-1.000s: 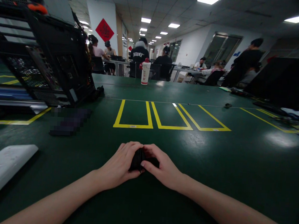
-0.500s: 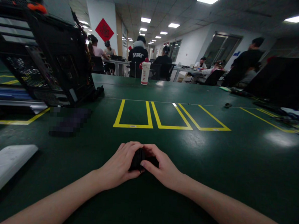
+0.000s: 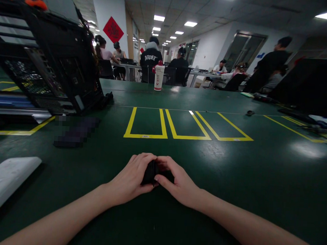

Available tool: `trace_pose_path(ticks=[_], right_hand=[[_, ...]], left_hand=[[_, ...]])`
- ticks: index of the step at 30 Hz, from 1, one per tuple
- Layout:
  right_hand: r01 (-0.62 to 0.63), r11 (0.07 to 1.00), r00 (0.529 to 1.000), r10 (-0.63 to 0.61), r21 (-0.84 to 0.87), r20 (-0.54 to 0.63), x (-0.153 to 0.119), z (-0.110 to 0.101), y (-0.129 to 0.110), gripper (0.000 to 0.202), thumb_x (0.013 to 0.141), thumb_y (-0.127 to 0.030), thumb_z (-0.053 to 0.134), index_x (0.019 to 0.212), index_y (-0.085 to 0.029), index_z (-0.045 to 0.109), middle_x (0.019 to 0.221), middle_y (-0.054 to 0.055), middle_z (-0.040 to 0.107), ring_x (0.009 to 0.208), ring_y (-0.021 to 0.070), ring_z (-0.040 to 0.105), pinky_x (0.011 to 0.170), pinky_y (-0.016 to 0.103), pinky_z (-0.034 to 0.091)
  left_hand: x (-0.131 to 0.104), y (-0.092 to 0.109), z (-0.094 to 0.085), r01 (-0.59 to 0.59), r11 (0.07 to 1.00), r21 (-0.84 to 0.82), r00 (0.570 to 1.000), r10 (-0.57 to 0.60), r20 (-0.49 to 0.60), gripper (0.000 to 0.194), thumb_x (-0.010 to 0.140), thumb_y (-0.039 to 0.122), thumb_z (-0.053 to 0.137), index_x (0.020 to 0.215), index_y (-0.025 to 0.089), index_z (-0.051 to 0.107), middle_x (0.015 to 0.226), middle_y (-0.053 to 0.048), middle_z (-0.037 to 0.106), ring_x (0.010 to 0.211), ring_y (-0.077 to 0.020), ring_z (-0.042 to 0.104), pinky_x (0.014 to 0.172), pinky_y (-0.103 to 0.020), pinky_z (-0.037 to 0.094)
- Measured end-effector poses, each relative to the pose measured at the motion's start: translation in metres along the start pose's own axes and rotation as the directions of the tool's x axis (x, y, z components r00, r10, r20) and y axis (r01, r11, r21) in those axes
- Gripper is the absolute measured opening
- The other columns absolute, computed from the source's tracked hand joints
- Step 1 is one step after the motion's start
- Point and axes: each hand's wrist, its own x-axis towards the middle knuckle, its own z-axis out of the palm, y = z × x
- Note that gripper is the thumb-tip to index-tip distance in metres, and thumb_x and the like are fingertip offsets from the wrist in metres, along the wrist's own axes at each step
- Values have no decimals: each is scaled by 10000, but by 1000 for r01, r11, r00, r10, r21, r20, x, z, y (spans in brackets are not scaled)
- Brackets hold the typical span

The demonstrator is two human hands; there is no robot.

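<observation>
Between my two hands is a small black object [image 3: 150,172], low over the green table [image 3: 152,224]; its kind is hard to tell, as my fingers cover much of it. My left hand [image 3: 135,174] wraps round its left and far side, thumb along the near side. My right hand [image 3: 178,181] closes on it from the right, thumb tip against its near edge and fingers bent over the far side. The fingertips of both hands meet at the top. Whether the object rests on the table, I cannot tell.
Yellow tape outlines [image 3: 145,136] lie beyond my hands. An open black computer case [image 3: 73,70] stands at left, near a white box-like thing [image 3: 9,180]. A white cup [image 3: 158,77] is at the far edge, a small dark round piece [image 3: 250,113] at right. Several people sit beyond.
Both hands keep nearly the same hold on the black object. The view has shifted very slightly.
</observation>
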Motion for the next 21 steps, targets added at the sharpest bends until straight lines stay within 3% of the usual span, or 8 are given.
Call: trace_pose_path(ticks=[6,11,16,21], right_hand=[[73,996,997,-72,-45,15,-4,-3,-1,345,788,-175,579,1104,-212,445,1093,60,501,977,184,516,858,372,452],[67,997,997,-68,-46,-27,-1,-1,0,181,835,-206,529,1013,-222,497,1046,40,528,972,176,529,855,371,451],[-1,1000,1000,1,-12,-6,0,0,-1,306,833,-198,528,1122,-205,426,1051,59,536,963,174,536,862,359,457],[64,995,998,-63,-80,9,-1,-2,0,292,819,-210,549,1096,-191,459,1076,71,515,982,186,516,871,371,443]], left_hand=[[-1,1,-1,-1,1000,4,1000,1,19,623,758,163,619,1254,246,252,1214,-104,441,1068,-275,466,861,-458,417],[0,1,-1,-14,1000,11,1000,14,5,585,771,204,623,1243,233,277,1198,-99,456,1070,-265,468,875,-442,414],[0,0,2,-9,999,42,1000,9,5,604,759,193,639,1231,213,264,1196,-107,447,1054,-262,463,869,-440,421],[0,1,0,-12,999,42,1000,11,26,594,770,181,621,1239,215,258,1210,-105,433,1071,-256,455,888,-431,409]])
